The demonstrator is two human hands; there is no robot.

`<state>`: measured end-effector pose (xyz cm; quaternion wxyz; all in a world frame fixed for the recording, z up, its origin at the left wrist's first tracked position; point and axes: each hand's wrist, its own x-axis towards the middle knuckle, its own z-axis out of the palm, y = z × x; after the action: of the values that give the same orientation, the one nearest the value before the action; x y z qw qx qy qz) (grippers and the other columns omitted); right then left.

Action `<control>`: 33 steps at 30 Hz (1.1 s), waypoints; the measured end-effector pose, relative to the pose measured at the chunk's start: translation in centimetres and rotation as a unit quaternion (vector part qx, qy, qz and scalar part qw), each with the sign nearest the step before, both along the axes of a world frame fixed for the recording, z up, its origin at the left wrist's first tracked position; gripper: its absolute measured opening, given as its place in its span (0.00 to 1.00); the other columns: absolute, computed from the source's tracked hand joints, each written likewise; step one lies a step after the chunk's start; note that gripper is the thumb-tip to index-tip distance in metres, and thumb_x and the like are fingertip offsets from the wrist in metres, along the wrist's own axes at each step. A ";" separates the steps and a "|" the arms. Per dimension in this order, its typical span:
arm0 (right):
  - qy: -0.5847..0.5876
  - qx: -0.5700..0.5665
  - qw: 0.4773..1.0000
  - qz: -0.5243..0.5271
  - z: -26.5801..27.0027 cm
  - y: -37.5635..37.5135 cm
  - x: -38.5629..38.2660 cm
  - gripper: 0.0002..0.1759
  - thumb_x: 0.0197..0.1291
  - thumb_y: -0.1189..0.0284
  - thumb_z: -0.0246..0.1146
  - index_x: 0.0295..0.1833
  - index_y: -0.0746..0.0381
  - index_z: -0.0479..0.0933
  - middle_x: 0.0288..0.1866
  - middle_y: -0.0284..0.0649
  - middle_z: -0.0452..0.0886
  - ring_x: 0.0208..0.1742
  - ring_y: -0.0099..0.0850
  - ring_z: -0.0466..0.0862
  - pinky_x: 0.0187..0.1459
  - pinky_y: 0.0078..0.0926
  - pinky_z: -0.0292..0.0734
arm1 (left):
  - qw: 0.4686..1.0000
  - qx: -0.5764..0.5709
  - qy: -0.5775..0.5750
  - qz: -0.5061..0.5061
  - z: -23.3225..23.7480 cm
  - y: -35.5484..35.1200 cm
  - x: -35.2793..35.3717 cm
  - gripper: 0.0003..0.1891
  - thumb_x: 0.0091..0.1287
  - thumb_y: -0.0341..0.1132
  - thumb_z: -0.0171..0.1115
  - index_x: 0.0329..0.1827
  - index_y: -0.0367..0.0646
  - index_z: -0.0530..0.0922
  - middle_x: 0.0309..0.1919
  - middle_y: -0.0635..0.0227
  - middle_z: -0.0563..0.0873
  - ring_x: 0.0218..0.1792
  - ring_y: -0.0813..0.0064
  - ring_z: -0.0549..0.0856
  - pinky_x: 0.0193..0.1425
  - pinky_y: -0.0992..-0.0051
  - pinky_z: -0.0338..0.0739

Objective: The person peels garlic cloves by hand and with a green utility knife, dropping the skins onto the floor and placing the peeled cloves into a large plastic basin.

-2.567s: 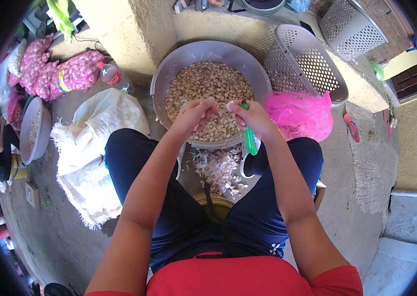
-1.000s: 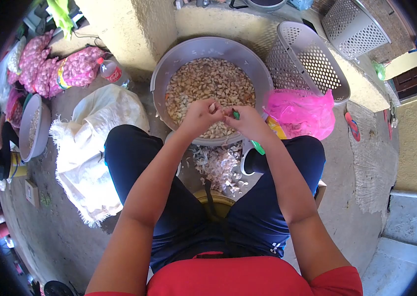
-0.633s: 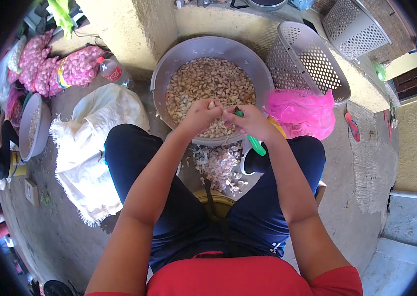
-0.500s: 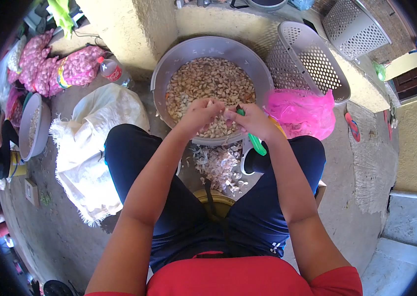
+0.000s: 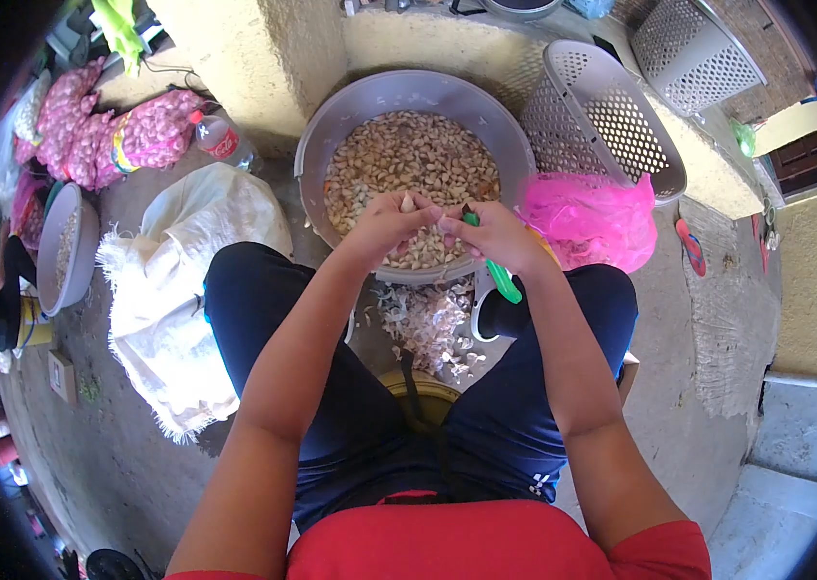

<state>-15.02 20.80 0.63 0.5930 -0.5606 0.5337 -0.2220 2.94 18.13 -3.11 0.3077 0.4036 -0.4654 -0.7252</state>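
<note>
Both my hands meet over the near rim of a large grey basin (image 5: 317,116) filled with garlic cloves (image 5: 418,159) in water. My left hand (image 5: 391,224) is closed around a garlic clove (image 5: 408,203), whose pale tip shows between thumb and fingers. In my right hand (image 5: 494,237) is a green-handled knife (image 5: 502,280), its handle pointing down toward my right knee. The blade is mostly hidden by the fingers. The right fingertips touch or nearly touch the left ones. Below the basin, papery garlic peelings (image 5: 431,333) lie on the floor between my feet.
A white woven sack (image 5: 176,280) lies left, with a cola bottle (image 5: 223,143) and pink net bags of garlic (image 5: 152,130) behind it. A smaller basin (image 5: 62,246) sits far left. To the right are a pink plastic bag (image 5: 597,227) and a perforated grey basket (image 5: 563,126).
The clove in my left hand has shifted and shows more clearly above the fingers. My left hand is turned slightly; the right hand and knife have hardly moved.
</note>
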 end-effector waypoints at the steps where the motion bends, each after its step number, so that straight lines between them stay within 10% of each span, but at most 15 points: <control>1: 0.005 -0.004 1.000 -0.001 -0.3 -0.1 0.0 0.13 0.57 0.64 0.57 0.37 0.65 0.75 0.24 0.30 0.76 0.18 0.14 0.66 0.19 0.13 0.60 | 1.000 -0.006 -0.009 0.002 -0.1 0.0 0.0 0.09 0.57 0.37 0.61 0.32 0.41 0.75 0.17 0.78 0.71 0.15 0.89 0.67 0.14 0.85 0.60; 11: 0.026 0.033 0.996 -0.075 -1.0 -0.3 1.0 0.12 0.56 0.67 0.56 0.39 0.65 0.73 0.24 0.34 0.77 0.16 0.14 0.67 0.16 0.14 0.60 | 0.997 -0.023 -0.067 0.002 -0.1 0.3 -0.3 0.09 0.60 0.39 0.57 0.33 0.42 0.72 0.17 0.77 0.69 0.15 0.87 0.66 0.15 0.83 0.60; 33: -0.346 0.117 0.912 -0.185 -1.2 -0.9 0.4 0.15 0.57 0.67 0.48 0.43 0.65 0.72 0.26 0.35 0.72 0.12 0.17 0.60 0.15 0.15 0.56 | 0.995 0.057 -0.006 0.077 0.2 0.1 -0.5 0.11 0.56 0.42 0.57 0.32 0.44 0.77 0.15 0.80 0.66 0.16 0.87 0.66 0.14 0.84 0.58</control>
<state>-14.60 19.93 -0.56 0.7498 -0.2666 0.4119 -0.4439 2.45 18.23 -2.95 0.3359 0.4595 -0.3927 -0.7224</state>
